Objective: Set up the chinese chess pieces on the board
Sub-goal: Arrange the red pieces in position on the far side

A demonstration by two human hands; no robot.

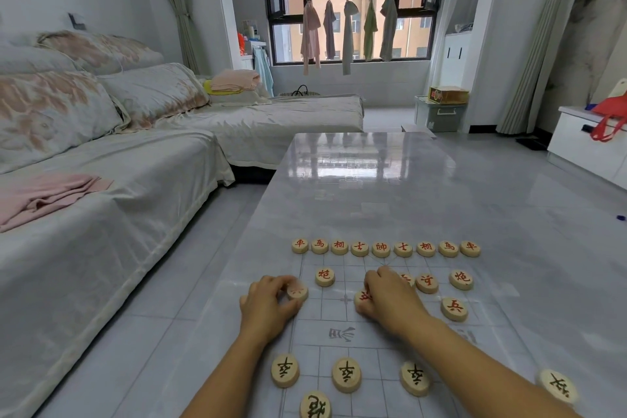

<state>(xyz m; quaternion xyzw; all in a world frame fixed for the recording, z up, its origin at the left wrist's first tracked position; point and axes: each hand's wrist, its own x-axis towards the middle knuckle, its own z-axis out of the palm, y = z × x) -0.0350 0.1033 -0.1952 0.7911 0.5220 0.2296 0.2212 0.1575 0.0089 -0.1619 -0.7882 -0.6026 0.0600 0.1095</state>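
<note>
1. Left hand (268, 307): red piece (297, 292) is pinched at the left edge of the board (325, 314).
2. Right hand (390, 299): second red piece (363, 297) is gripped under curled fingers, mid-board.
3. Far back row (381, 248) is filled.

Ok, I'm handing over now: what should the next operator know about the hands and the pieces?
Left hand pinches the edge piece on the left line of the board.
Right hand grips the middle piece.
Done: far row of nine red pieces, two red cannons.
Left: line up the red soldiers; black pieces near you, only five in view.
</note>
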